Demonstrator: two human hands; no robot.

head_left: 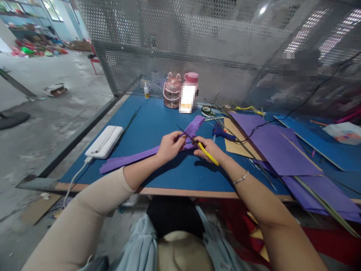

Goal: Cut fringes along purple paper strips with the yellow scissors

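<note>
A long purple crepe paper strip [132,159] lies across the blue table [158,124], running from near left to the middle. My left hand [169,146] pinches the strip near its middle, fingers closed on it. My right hand [210,149] grips yellow-handled scissors [207,153], whose dark blades point up and left across the strip just above my left hand's fingers.
A white power bank [105,141] with a cable lies at the left. Pink bottles [172,90] and a small glue bottle [146,91] stand at the back. A blue glue gun [222,132], brown cardboard [239,145], purple paper sheets [270,146], thin green stems and tape lie right. Perforated metal panels wall the table.
</note>
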